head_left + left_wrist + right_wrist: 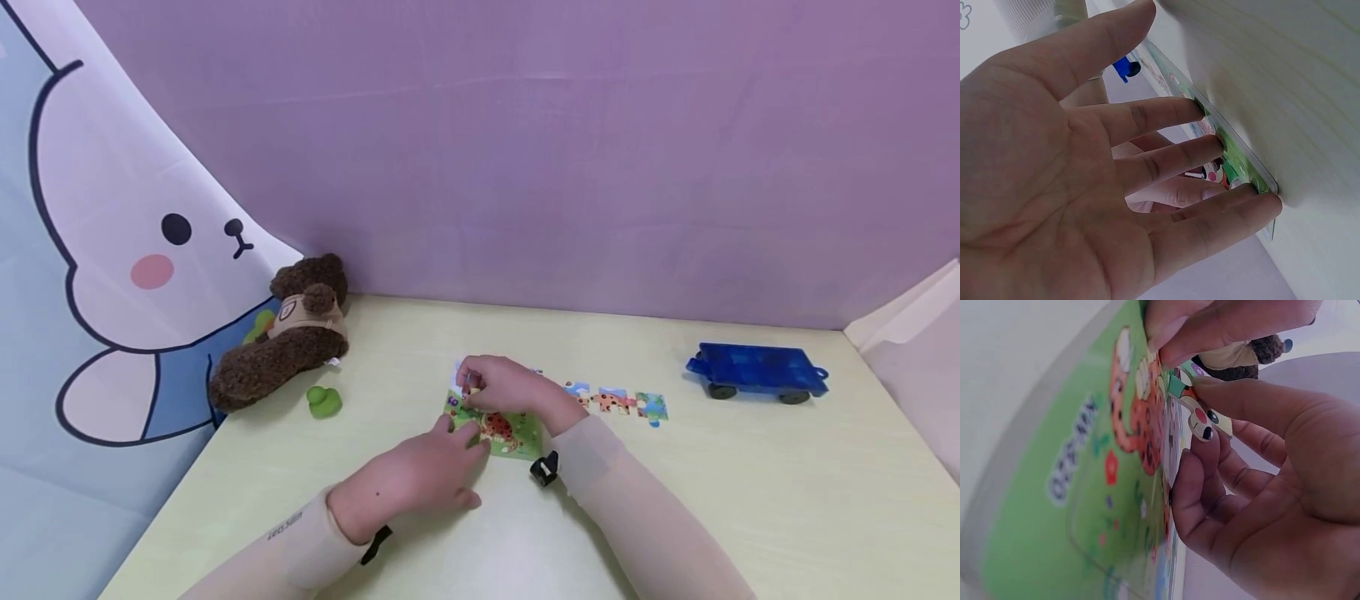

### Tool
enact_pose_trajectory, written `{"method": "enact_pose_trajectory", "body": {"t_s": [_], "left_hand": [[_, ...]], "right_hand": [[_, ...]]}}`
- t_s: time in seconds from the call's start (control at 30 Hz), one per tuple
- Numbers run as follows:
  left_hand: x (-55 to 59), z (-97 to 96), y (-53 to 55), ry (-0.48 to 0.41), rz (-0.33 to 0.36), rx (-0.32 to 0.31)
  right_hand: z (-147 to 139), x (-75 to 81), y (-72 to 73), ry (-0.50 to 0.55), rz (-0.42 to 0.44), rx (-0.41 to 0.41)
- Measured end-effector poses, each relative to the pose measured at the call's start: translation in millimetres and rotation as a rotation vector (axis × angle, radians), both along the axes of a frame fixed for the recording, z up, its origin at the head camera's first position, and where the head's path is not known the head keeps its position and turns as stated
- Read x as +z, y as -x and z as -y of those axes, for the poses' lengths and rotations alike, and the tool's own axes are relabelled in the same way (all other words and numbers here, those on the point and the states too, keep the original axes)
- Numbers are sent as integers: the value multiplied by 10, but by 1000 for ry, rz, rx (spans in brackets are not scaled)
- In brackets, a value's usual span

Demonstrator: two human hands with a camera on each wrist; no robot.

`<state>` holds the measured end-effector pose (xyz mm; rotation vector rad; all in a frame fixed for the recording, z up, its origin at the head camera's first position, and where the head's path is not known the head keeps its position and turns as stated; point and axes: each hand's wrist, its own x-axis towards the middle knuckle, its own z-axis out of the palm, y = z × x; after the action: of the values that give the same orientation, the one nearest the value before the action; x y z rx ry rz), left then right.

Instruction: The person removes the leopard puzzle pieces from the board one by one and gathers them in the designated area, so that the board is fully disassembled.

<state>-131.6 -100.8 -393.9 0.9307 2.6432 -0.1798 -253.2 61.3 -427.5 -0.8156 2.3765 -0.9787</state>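
Note:
A green jigsaw puzzle board (517,447) with a spotted orange animal printed on it lies flat on the table. My right hand (504,385) is over its far part. Between thumb and fingers it pinches a small puzzle piece (1200,424), tilted up from the board, with part of a cartoon face on it. The left hand (420,477) has its fingers extended, and their tips (1210,145) rest on the board's near left edge. In the head view the right hand covers much of the board's upper part. Several loose puzzle pieces (651,407) lie in a row to its right.
On the right stands a blue toy wagon (761,369) with black wheels. A brown plush bear (281,371) lies at the left, with a small green toy (324,403) in front of it. A purple cloth (525,167) hangs behind the pale table (750,500).

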Motion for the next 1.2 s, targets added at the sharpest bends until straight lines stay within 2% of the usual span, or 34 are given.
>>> {"method": "enact_pose_trajectory", "body": {"t_s": [0.27,0.5,0.77,0.97,1.2], "left_hand": [[15,6,7,-8,12,5],[12,7,19,-19,13,0],[12,-12,20,-9,24,16],[10,-20,14,-10,30,22],[5,-19,15,-8,43,27]], "right_hand": [[-78,-27,39,117,74,-43],[-206,-6,91,175,106,-125],[-396,12,103,249,185,-168],[-629,53,89,246,152,-189],[-951,142,79,192,105,-217]]}}
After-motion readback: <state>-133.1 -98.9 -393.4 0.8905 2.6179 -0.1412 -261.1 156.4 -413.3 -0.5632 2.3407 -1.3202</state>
